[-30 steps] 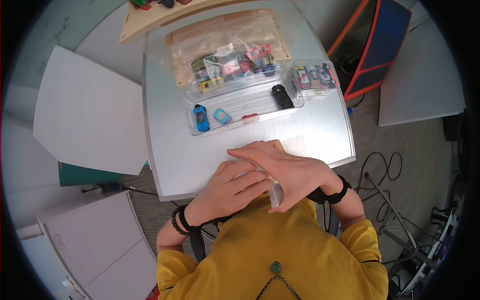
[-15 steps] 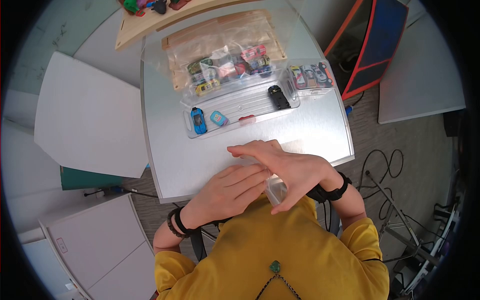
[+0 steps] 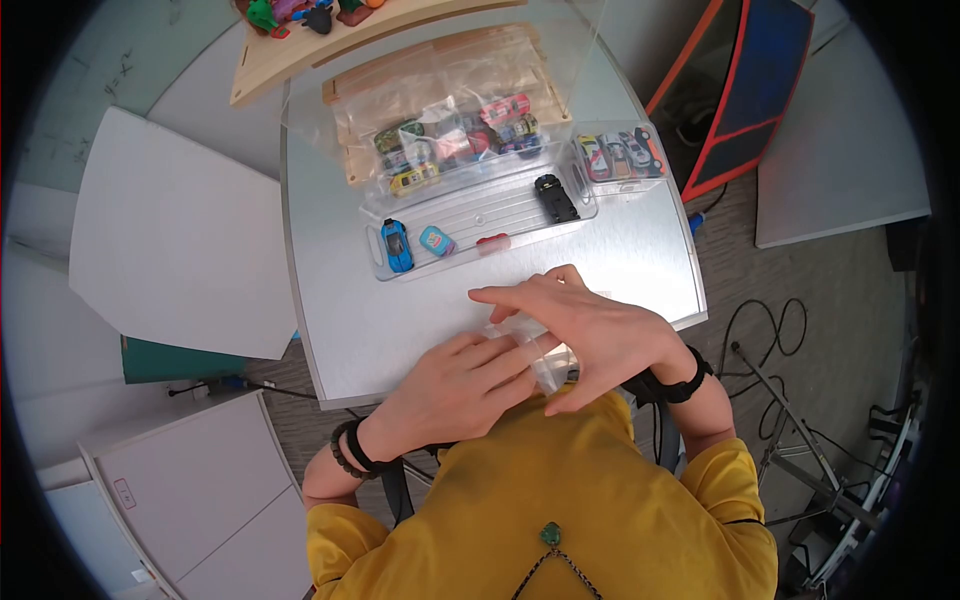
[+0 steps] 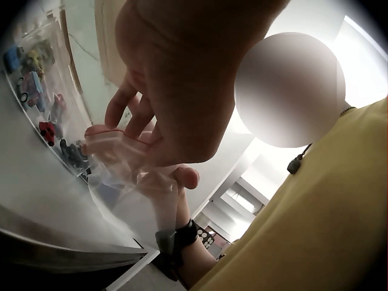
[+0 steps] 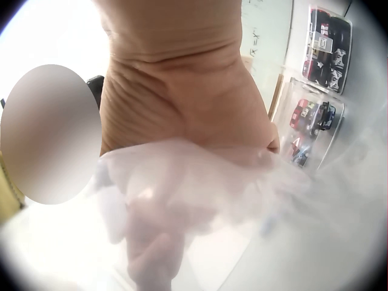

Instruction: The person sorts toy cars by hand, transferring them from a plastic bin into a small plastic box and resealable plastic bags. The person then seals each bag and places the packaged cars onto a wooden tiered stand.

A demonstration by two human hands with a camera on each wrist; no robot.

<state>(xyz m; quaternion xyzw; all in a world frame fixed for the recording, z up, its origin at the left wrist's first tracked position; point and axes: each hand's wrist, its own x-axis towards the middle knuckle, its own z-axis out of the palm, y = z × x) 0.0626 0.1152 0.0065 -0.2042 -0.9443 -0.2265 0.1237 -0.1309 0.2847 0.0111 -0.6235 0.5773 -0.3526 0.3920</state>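
At the table's near edge, a clear plastic bag (image 3: 546, 366) lies between the two hands. My left hand (image 3: 448, 388) grips it with bent fingers; a thin red line along the bag (image 4: 124, 176) shows beside those fingers in the left wrist view. Thumb and index finger spread wide apart, my right hand (image 3: 612, 342) has the plastic stretched across its palm side. In the right wrist view the bag (image 5: 182, 173) veils the right fingers, so how they touch it is partly hidden.
Beyond the hands, a clear tray (image 3: 372, 262) holds a blue car (image 3: 397, 247), a small teal item (image 3: 437, 241) and a black car (image 3: 556, 199). A bag of toy cars (image 3: 415, 178) lies behind it on a wooden board. A clear box of cars (image 3: 622, 155) stands right.
My right hand has shifted slightly right and its thumb has moved a little upward. The left fingers have shifted over the bag, and more plastic shows between the hands.
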